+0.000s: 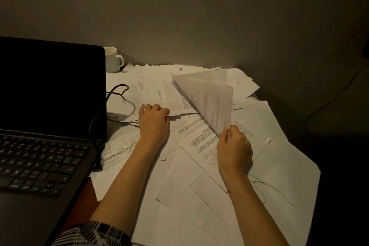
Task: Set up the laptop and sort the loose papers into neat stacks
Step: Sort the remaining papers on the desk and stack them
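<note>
One laptop (46, 126) stands open, its screen dark. Behind the laptop's far right corner there is one white mug (112, 59). One dark cable (111, 104) loops along the laptop's right edge. To the right of the laptop lie loose papers (199, 166), overlapping, too many to count exactly, well over a dozen. One sheet (209, 100) stands lifted above them. Two hands show: the left hand (153, 124) and the right hand (234, 150).

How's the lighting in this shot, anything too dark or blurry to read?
Head view: dim overall; the laptop screen is black, the lifted sheet pinched by the right hand glows translucent, print on the papers under the left hand is too soft to read.
</note>
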